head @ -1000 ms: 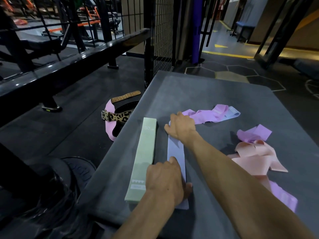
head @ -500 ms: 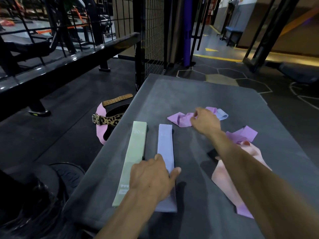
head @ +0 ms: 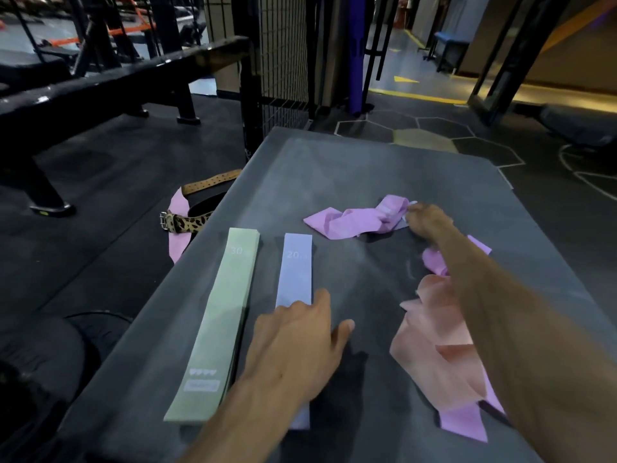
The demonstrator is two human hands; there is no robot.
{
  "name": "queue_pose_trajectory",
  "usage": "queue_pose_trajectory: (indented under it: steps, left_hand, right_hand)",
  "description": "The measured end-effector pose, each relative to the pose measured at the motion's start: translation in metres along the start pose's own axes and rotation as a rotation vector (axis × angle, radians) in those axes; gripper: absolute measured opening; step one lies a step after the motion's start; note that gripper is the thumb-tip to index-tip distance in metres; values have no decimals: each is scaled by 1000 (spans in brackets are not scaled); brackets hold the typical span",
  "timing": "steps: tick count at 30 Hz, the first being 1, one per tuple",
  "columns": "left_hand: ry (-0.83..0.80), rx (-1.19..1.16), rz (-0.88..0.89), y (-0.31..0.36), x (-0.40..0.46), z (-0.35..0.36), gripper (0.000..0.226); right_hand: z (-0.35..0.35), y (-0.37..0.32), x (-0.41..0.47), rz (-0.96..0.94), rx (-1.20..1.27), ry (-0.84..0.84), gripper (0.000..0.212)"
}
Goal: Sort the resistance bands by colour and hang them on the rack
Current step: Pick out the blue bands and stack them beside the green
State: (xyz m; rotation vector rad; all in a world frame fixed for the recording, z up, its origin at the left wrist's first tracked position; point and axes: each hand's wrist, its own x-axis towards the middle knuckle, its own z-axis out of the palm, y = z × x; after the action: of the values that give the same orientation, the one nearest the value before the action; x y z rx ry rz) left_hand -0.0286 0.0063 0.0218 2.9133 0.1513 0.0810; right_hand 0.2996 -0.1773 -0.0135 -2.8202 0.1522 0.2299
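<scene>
On the grey mat-topped table (head: pixel 334 172) a green band (head: pixel 220 322) and a pale blue band (head: pixel 296 265) lie flat, side by side. My left hand (head: pixel 297 342) rests with loose fingers on the near part of the blue band. My right hand (head: pixel 425 220) reaches to the far side and pinches a small light-blue band at the end of a crumpled purple band (head: pixel 354 219). A heap of pink bands (head: pixel 437 342) with purple ones (head: pixel 464 426) lies under my right forearm.
A leopard-print lifting belt (head: pixel 187 222) with pink lining lies on the floor left of the table. A black bench frame (head: pixel 110 81) and a wire-mesh panel (head: pixel 283 55) stand beyond. A dark weight plate (head: pixel 93 329) lies at the near left.
My right hand left the far end of the blue band and moved right and away to the purple and light-blue bands. My left hand stays on the blue band's near part.
</scene>
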Motion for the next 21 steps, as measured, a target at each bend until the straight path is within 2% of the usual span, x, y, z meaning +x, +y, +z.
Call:
queue_pose_trajectory:
  steps: [3, 7, 11, 17, 19, 21]
  left_hand:
    - [-1, 17, -16, -3, 2, 1, 38]
    - [-17, 8, -12, 0, 2, -4, 38]
    - [-4, -54, 19, 10, -1, -18, 36]
    - [127, -275, 89, 21, -21, -39, 32]
    - [149, -396, 107, 23, -27, -43, 26]
    - [179, -616, 110, 27, -34, -51, 18]
  right_hand:
    - [2, 7, 2, -27, 67, 41, 41]
    - [-10, 7, -28, -48, 358, 159, 36]
    - [-40, -2, -71, -159, 439, 360, 36]
    - [-89, -5, -168, -336, 582, 513, 43]
    - [-97, -4, -215, -444, 656, 545, 39]
    - [-98, -2, -263, -530, 737, 563, 27]
